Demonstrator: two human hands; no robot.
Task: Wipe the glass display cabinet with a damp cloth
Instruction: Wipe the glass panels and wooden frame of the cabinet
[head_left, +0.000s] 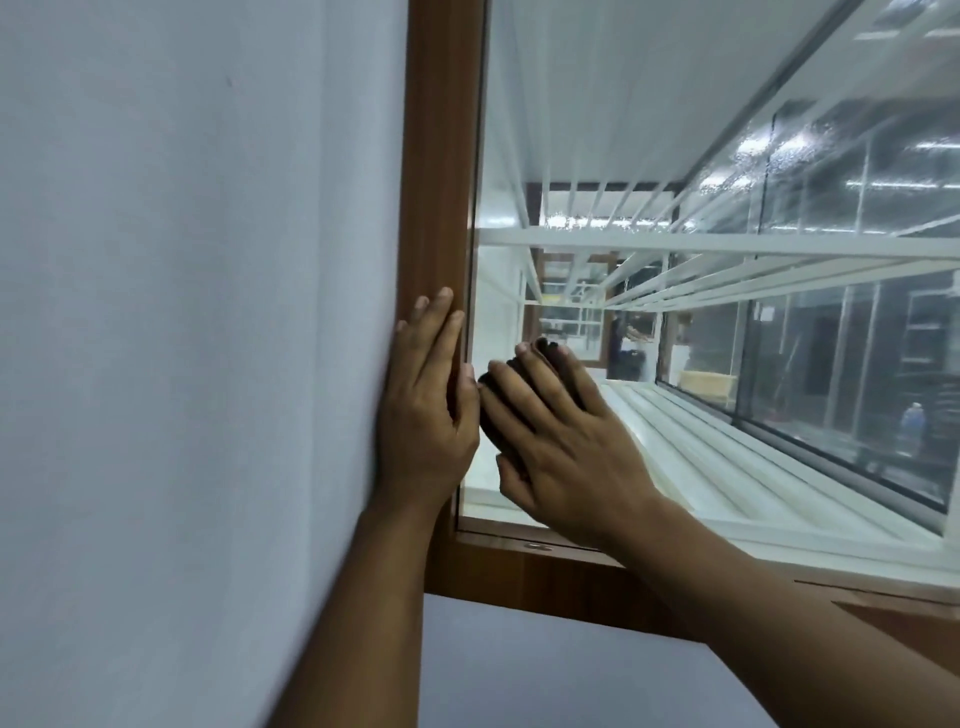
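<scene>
This looks like a shop or showroom rather than a home. A long glass display cabinet (857, 364) edged by a brown wood-grain frame (441, 156) stands against a plain white wall (182, 260). White slatted shelves (727, 243) run its length inside. Its panes show bright ceiling strip lights (893, 183) and a wider, dim hall with tall racks (919, 343), too blurred to make out further.

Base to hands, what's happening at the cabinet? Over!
Left hand flat on wooden frame. Right hand presses dark cloth to glass, lower left corner. Nothing blocking the pane.
</scene>
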